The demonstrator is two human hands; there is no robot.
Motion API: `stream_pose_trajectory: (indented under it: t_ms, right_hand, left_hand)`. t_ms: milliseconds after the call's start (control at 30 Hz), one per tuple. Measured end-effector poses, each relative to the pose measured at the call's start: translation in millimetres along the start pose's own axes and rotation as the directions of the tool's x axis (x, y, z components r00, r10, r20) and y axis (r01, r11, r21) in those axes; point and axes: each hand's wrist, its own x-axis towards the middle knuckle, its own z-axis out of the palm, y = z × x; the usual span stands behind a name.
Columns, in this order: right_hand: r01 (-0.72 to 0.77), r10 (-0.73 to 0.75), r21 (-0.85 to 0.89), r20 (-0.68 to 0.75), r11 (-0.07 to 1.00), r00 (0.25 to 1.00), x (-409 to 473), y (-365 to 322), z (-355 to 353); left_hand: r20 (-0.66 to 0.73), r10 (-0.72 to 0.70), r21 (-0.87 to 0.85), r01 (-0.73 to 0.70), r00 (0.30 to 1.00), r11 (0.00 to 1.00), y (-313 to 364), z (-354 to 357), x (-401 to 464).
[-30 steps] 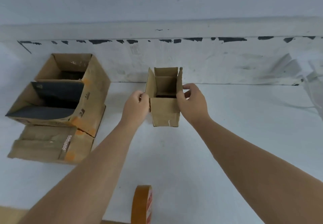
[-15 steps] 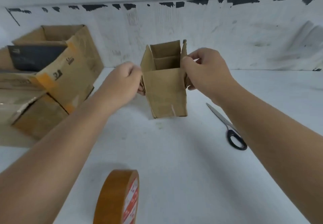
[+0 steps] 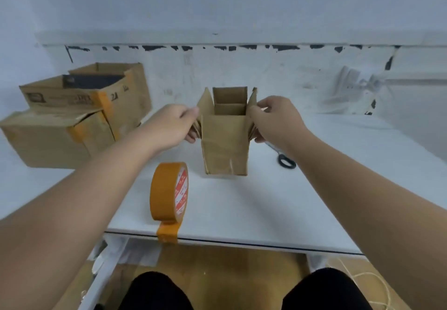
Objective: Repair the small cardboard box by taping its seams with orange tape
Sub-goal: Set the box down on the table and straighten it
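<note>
Fingers of both hands pinch the side flaps of the small cardboard box [image 3: 225, 140]: the left hand [image 3: 169, 125] is closed on the left flap, the right hand [image 3: 275, 118] on the right one, thumbs near the open rim. The box stands upright near the middle of the tabletop [image 3: 266, 213], mouth up, all four flaps raised. Over the last second the view has dropped back, so the near edge of the tabletop and the person's knees now show; the box has been drawn a little nearer and kept upright between the same grips. No tape is on it yet, so the repair seems barely begun. The roll of orange tape [image 3: 169, 191] stands on edge by the near edge, its loose end stuck over the lip. Scissors [image 3: 286, 161] lie right of the box, partly behind the right wrist. Larger boxes [image 3: 72, 116] patched with orange tape sit at the back left corner, against a scuffed white wall [image 3: 242, 72].
</note>
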Motion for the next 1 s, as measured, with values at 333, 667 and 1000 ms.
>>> stream_pose_trajectory:
  t_ms: [333, 667, 1000]
  right_hand:
    - [-0.077, 0.075, 0.036, 0.066, 0.996, 0.995, -6, 18, 2]
    - [-0.115, 0.110, 0.033, 0.122, 0.993, 0.986, -13, 9, -1]
    - [-0.109, 0.123, -0.088, 0.173, 0.990, 0.977, -19, -9, 7]
  left_hand:
    - [0.066, -0.037, -0.018, 0.038, 0.997, 0.999, -5, 15, 6]
    - [0.117, -0.071, -0.116, 0.085, 0.991, 0.990, -11, 14, 3]
    - [0.170, -0.083, -0.071, 0.096, 0.982, 0.993, -3, 1, -4]
